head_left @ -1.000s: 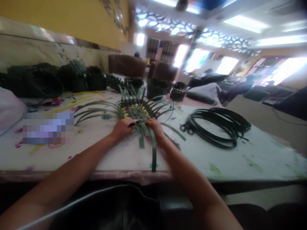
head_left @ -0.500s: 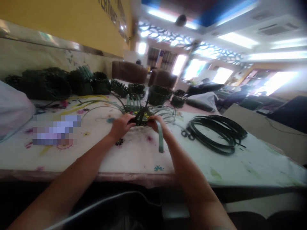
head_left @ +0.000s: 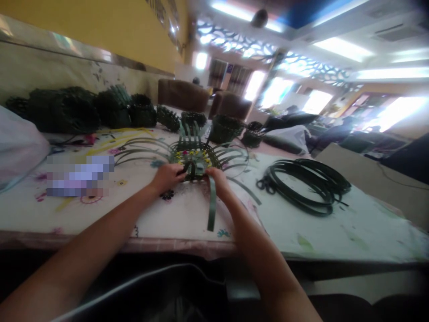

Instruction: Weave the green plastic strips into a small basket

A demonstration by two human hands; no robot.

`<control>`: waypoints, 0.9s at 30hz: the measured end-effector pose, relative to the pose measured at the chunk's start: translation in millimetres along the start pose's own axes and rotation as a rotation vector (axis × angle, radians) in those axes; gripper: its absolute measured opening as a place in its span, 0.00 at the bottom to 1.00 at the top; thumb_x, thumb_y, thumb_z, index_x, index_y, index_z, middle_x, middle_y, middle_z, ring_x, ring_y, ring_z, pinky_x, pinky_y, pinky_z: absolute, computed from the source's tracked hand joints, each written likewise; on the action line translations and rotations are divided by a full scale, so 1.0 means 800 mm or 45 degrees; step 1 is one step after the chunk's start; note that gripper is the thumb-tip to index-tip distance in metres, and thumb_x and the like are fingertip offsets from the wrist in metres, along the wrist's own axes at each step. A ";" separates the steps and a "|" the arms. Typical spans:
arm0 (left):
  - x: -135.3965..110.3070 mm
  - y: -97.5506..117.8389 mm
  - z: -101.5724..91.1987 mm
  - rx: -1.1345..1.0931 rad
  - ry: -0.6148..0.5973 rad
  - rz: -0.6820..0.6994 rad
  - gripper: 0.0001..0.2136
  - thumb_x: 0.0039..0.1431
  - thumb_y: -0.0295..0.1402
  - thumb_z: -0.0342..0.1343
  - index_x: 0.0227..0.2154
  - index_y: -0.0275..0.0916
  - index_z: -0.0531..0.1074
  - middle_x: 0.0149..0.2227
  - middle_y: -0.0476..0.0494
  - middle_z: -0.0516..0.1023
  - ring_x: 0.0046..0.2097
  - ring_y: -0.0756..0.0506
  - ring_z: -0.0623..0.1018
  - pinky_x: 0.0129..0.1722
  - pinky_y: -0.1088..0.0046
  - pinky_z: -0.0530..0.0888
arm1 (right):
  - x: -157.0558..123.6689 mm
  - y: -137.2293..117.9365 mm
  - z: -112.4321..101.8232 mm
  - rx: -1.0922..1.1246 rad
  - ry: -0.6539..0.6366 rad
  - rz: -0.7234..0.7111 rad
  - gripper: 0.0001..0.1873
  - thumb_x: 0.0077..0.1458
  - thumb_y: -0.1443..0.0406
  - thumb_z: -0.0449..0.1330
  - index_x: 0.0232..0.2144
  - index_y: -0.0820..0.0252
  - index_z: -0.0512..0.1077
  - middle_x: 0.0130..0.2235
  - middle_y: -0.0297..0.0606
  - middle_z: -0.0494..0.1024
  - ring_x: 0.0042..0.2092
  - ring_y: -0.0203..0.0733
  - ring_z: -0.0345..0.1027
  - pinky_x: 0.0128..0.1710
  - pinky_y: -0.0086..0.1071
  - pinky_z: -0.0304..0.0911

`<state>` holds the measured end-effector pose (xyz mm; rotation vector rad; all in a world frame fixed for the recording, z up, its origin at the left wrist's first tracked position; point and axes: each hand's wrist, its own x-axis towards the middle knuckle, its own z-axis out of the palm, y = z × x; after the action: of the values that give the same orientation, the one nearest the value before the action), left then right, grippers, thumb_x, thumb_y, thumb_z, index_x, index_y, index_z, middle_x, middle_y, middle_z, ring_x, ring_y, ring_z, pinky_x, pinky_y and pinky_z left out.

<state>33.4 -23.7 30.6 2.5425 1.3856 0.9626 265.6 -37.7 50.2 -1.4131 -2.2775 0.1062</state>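
A partly woven basket of dark green flat strips (head_left: 194, 147) lies on the table in front of me, its loose strip ends fanning out to both sides and standing up at the back. Small yellow and pink spots show inside it. My left hand (head_left: 168, 176) pinches its near left edge, fingers closed round dark strips. At the near right edge, my right hand (head_left: 216, 179) is closed on the weave, thumb and fingers together. From beside that hand a loose green strip (head_left: 211, 210) hangs toward me. The fingertips are partly hidden by the strips.
Coiled dark green strip (head_left: 301, 188) lies to the right, with scissors (head_left: 266, 184) at its left side. Several woven baskets (head_left: 77, 109) line the back of the flowered tablecloth (head_left: 110, 214). A white plastic bag (head_left: 20, 147) stands at left; another bag (head_left: 295, 136) lies at the back right.
The dark strips that stood up between my hands are now bent low over the near edge, showing more of the basket's inside. The loose strip by my right hand hangs further left and lower.
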 end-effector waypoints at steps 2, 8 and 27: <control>0.000 -0.001 0.002 -0.086 0.023 -0.056 0.15 0.61 0.41 0.51 0.27 0.37 0.76 0.27 0.46 0.76 0.30 0.48 0.71 0.30 0.73 0.63 | -0.001 0.001 0.000 -0.003 0.004 0.002 0.07 0.52 0.70 0.58 0.27 0.59 0.77 0.33 0.40 0.79 0.36 0.45 0.71 0.38 0.32 0.62; -0.003 0.003 0.007 -0.291 0.069 -0.142 0.13 0.58 0.41 0.53 0.32 0.37 0.76 0.27 0.47 0.77 0.29 0.48 0.71 0.29 0.75 0.66 | -0.002 0.001 -0.001 0.004 0.007 -0.008 0.07 0.49 0.71 0.58 0.27 0.59 0.76 0.31 0.38 0.79 0.35 0.43 0.69 0.36 0.31 0.61; -0.008 0.020 0.006 -0.168 -0.035 -0.166 0.12 0.56 0.39 0.53 0.21 0.38 0.70 0.26 0.45 0.75 0.30 0.46 0.73 0.30 0.72 0.63 | -0.005 0.005 0.008 -0.007 -0.013 -0.039 0.07 0.50 0.71 0.59 0.28 0.60 0.77 0.35 0.41 0.79 0.40 0.47 0.70 0.42 0.34 0.62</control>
<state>45.3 -37.1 29.9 2.3304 1.4107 0.9590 267.6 -38.2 42.3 -1.3825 -2.3083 0.0977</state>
